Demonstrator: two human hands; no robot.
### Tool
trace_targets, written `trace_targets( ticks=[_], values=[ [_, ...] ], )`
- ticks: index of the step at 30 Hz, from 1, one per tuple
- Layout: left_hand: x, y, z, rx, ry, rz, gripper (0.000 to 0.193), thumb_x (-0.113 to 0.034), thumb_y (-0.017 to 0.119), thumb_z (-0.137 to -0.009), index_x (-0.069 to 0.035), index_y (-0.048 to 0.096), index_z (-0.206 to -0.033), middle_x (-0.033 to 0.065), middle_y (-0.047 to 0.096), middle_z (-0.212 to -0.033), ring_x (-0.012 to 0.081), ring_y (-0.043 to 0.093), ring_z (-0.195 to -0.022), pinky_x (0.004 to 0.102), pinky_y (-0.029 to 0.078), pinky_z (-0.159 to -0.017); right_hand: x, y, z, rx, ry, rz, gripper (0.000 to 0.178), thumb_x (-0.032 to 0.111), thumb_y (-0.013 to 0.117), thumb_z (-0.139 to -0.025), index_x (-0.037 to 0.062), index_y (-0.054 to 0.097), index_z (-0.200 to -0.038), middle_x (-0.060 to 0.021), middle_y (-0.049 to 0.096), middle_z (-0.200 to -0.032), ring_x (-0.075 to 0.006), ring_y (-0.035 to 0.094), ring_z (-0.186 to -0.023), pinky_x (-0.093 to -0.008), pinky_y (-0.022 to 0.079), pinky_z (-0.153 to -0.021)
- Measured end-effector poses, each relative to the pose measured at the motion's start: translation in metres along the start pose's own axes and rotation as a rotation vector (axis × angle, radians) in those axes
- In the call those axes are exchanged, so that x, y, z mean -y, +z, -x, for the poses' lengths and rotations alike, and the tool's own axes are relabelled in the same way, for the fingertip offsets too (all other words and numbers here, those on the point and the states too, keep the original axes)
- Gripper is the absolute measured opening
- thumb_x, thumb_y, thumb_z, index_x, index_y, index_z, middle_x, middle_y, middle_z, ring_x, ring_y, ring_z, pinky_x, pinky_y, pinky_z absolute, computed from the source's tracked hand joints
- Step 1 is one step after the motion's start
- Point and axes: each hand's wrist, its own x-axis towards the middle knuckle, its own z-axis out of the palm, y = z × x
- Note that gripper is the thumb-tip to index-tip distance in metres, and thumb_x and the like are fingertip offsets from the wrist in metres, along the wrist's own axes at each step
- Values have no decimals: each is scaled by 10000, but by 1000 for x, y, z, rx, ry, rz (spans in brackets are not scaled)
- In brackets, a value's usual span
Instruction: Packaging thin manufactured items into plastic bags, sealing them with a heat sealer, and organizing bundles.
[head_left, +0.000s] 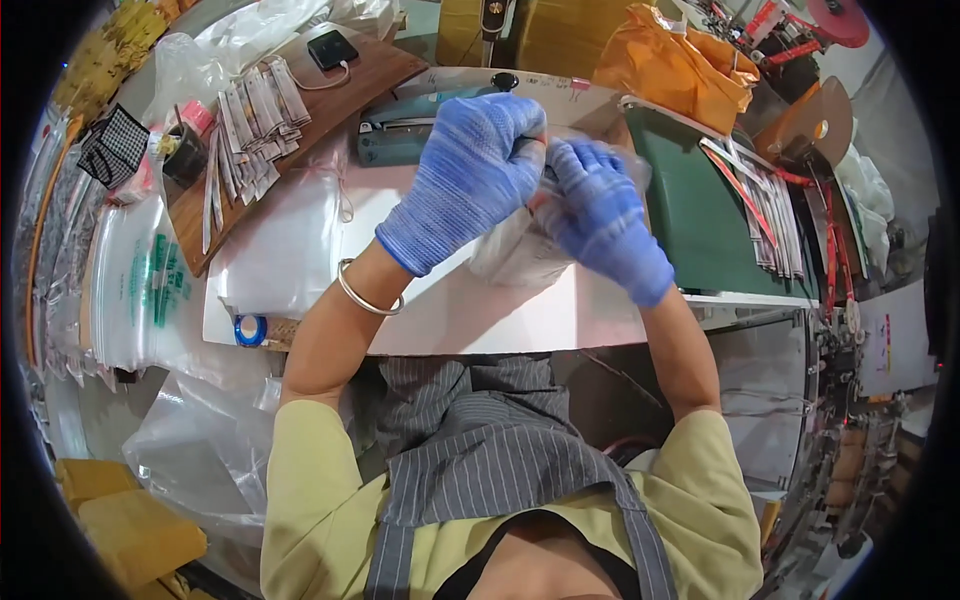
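Both my hands wear blue-and-white knit gloves and meet above the white worktop. A clear plastic bag (515,250) with whitish contents stands below and between them. My left hand (470,170) is closed, fingers curled and thumb pressed in at the bag's upper part. My right hand (608,215) bends its fingers over the bag's gathered top from the other side, slightly smeared by motion. Some of the film shows past my right fingers. The exact spot where the fingers pinch is hidden. Behind my left hand lies a long teal bench device (390,145), perhaps a bag sealer.
Flat clear bags (275,255) lie on the left of the worktop (440,325), beside a blue tape roll (250,330). A wooden board (385,70) holds strip packets (262,115) and a phone (332,50). A green surface (680,200) with more strips (765,215) is at right.
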Motion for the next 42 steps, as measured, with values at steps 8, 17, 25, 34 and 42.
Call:
trace_targets(
  ticks=[8, 17, 25, 34, 42],
  values=[
    [85, 75, 84, 104, -377, 834, 867, -293, 841, -485, -61, 419, -1206, 61, 500, -1152, 157, 474, -1051, 309, 379, -910, -18, 48, -30, -41, -74, -168, 76, 121, 558, -734, 57, 522, -754, -130, 490, -583, -334, 505, -509, -401, 392, -453],
    [181, 135, 84, 10, -998, 831, 390, -164, 752, -608, -13, 588, -928, 17, 606, -783, 115, 560, -710, 272, 455, -677, -124, 237, -56, -94, 697, -232, 153, 198, 484, -859, 50, 513, -886, -110, 530, -679, -238, 518, -608, -306, 421, -572],
    [279, 69, 107, -42, -1288, 877, 249, -253, 636, -718, -53, 659, -865, 29, 632, -863, 116, 555, -828, 246, 405, -787, -138, 250, -38, -150, 950, -933, 107, 131, 541, -803, 36, 591, -814, -2, 530, -701, -73, 465, -650, -205, 393, -596],
    [281, 59, 173, -212, -1292, 765, 508, -300, 615, -748, -3, 470, -1134, 84, 526, -1050, 199, 521, -908, 293, 430, -815, -153, 289, 16, -287, 954, -812, 158, 198, 545, -801, 61, 601, -859, -80, 600, -806, -166, 555, -746, -293, 456, -697],
    [286, 38, 195, -48, -1220, 863, 474, -238, 650, -708, 15, 516, -1087, 97, 565, -981, 203, 549, -871, 307, 442, -811, -157, 260, 32, -261, 670, -400, 185, 153, 554, -776, 15, 553, -900, -111, 578, -831, -240, 552, -785, -356, 442, -686]
  ],
)
